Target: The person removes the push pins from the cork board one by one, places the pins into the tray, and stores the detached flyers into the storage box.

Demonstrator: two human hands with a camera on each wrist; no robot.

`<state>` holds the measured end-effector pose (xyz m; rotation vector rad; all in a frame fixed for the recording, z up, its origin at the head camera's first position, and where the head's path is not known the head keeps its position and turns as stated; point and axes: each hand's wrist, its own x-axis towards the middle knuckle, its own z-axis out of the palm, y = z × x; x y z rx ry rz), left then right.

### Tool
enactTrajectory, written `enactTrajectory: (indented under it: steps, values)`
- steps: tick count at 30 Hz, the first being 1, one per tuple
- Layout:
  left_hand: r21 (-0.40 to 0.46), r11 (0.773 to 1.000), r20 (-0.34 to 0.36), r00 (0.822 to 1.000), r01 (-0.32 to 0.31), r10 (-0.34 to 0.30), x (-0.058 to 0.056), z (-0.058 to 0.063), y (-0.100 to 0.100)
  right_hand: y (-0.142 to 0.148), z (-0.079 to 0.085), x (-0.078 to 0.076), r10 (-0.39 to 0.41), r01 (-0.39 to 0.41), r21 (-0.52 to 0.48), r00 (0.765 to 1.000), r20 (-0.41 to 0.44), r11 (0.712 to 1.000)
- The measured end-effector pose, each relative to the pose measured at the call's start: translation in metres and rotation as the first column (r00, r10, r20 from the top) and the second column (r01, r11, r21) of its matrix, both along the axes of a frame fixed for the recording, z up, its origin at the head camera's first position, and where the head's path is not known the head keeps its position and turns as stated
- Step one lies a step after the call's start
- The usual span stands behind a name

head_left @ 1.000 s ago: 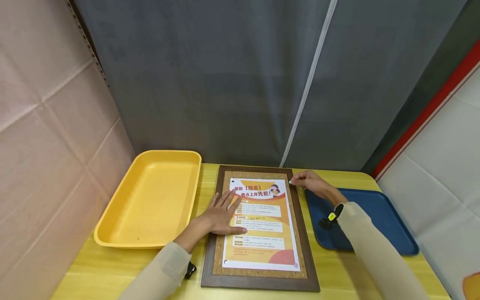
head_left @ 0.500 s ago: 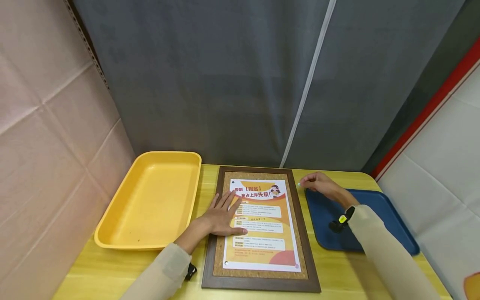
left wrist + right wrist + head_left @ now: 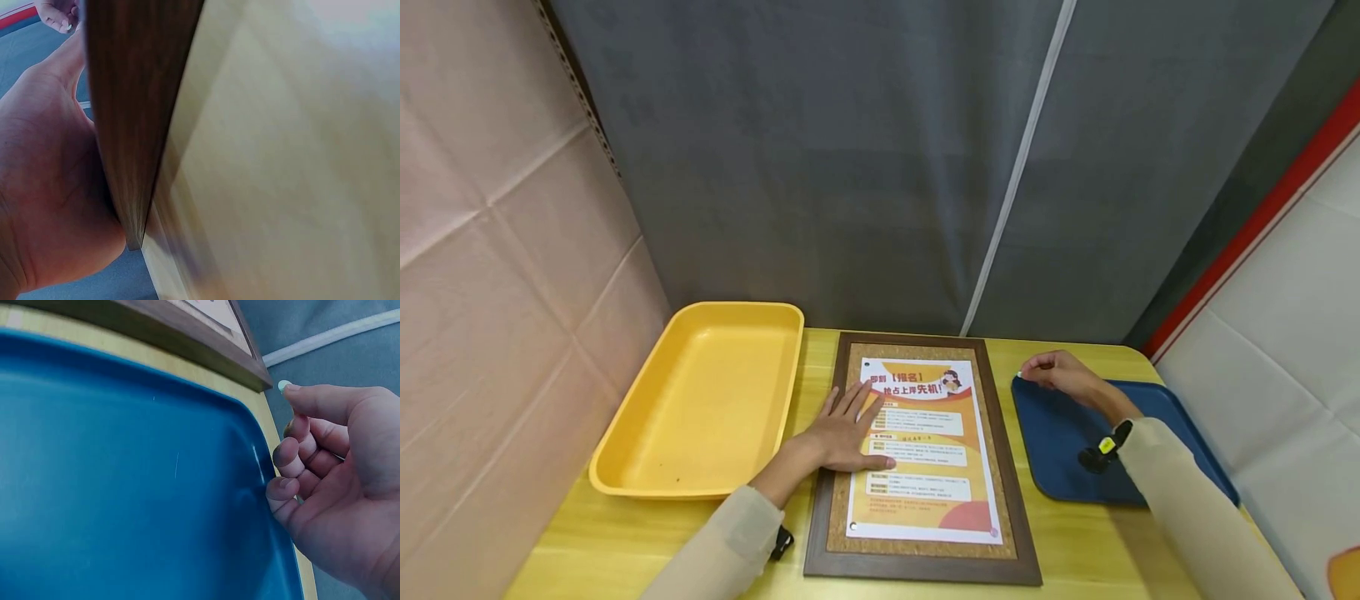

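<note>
A printed poster (image 3: 925, 450) lies on a cork board (image 3: 951, 548) with a dark wooden frame. Small round tacks show at its top left, bottom left and bottom right corners. My left hand (image 3: 842, 433) rests flat on the poster's left side, fingers spread, its heel over the frame (image 3: 137, 112). Between thumb and fingertip, my right hand (image 3: 1063, 379) pinches a small pale thumbtack (image 3: 284, 386). That hand is over the upper left corner of the blue tray (image 3: 1056, 479), off the board's right side. Its other fingers are curled loosely.
A deep yellow tray (image 3: 793, 358) stands left of the board on the wooden table (image 3: 550, 575). Behind rises a grey curtain (image 3: 820, 167). A pale panel (image 3: 490, 292) closes the left side, and a white one (image 3: 1285, 333) the right.
My right hand has moved right, from the board's upper right edge to the blue tray's corner, with the thumbtack in its fingers. The left hand has stayed put on the poster.
</note>
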<state>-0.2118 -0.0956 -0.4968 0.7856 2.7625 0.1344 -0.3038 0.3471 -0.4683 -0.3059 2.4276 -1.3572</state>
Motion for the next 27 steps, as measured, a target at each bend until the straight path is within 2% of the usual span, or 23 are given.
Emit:
enactTrajectory:
  steps: [17, 27]
  values:
    - [0.001, 1.000, -0.001, 1.000, -0.002, 0.002, 0.001, 0.001, 0.000, 0.023, -0.007, 0.007, -0.048, 0.050, 0.098, 0.999, -0.019, 0.994]
    - [-0.008, 1.000, -0.003, 1.000, -0.002, 0.002, 0.000, -0.001, 0.001, 0.025, -0.009, 0.009, -0.072, 0.079, 0.196, 0.996, -0.042, 0.977]
